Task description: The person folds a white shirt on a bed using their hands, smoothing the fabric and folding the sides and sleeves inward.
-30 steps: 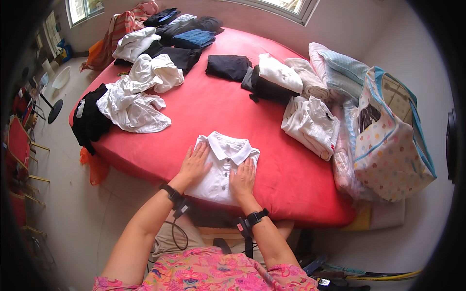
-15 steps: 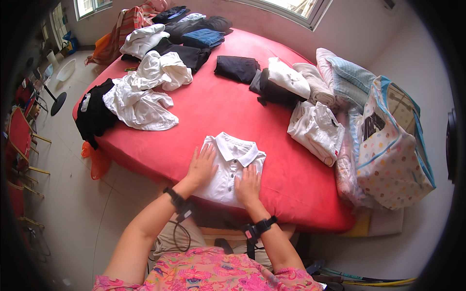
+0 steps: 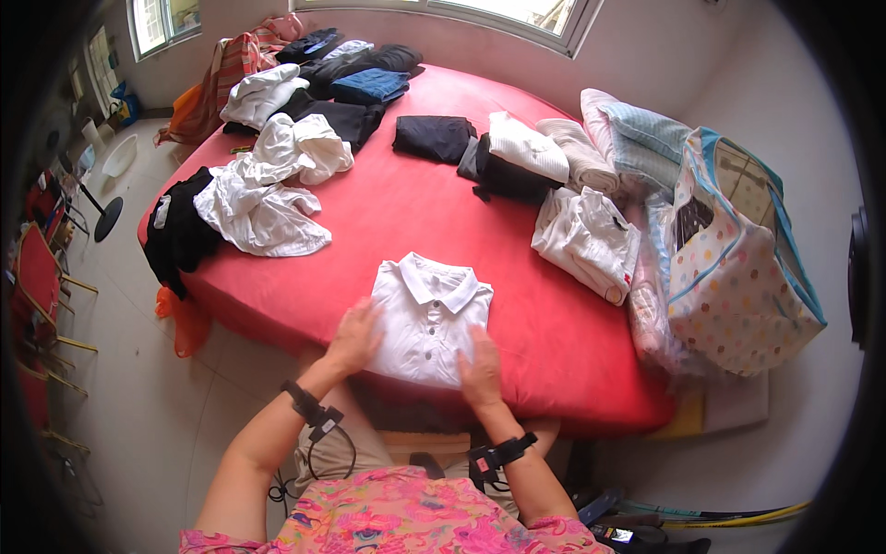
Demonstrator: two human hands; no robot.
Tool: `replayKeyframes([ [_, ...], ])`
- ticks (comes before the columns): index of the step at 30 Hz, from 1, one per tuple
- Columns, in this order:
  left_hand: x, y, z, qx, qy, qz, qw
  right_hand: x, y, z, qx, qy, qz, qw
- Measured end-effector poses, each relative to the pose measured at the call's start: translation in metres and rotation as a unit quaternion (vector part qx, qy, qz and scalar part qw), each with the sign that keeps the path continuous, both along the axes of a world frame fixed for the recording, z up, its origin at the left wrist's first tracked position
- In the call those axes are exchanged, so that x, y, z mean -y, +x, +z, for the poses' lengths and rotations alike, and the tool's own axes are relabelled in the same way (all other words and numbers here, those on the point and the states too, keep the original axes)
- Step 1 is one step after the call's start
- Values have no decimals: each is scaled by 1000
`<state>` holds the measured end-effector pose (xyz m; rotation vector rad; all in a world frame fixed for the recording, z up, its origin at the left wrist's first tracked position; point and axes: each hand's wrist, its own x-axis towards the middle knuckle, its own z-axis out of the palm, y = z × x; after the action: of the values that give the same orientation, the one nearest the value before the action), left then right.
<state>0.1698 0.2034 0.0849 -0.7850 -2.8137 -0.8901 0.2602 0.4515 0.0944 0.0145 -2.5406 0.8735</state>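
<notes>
A folded white collared shirt (image 3: 434,319) lies face up at the near edge of the red-covered bed (image 3: 406,208), its collar pointing away from me and its buttons down the middle. At the shirt's left edge is my left hand (image 3: 357,334), open, its fingers extended and slightly blurred. My right hand (image 3: 480,369) stands at the lower right edge, open too, with its thumb side toward the shirt. Neither hand grips the cloth; whether the fingertips still touch it is hard to tell.
Crumpled white clothes (image 3: 263,217) and a black garment (image 3: 180,231) lie at the left. Dark folded clothes (image 3: 434,138) are farther back. At the right sit a folded white garment (image 3: 591,240), rolled bedding (image 3: 646,138) and a dotted storage bag (image 3: 738,277).
Both hands have slid from the shirt's front out to its side edges, the left leftward and the right downward. The shirt's front is now uncovered. The view has shifted slightly.
</notes>
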Motion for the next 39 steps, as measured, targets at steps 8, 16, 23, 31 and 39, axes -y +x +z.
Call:
replayKeyframes([
  [8,-1,-17,16,51,36,64,996,-54,-11,-17,187,-159,-194,950],
  [16,-78,-52,21,-65,-25,-108,992,-61,-21,-53,76,207,-232,947],
  [23,-89,-64,-10,-72,49,-85,993,-59,-20,-49,92,207,-233,946],
  [31,-89,-64,-7,-79,0,-77,994,-58,-22,-45,96,212,-235,944],
  [39,-34,-46,14,15,82,17,996,-68,-14,-43,90,63,-207,972],
])
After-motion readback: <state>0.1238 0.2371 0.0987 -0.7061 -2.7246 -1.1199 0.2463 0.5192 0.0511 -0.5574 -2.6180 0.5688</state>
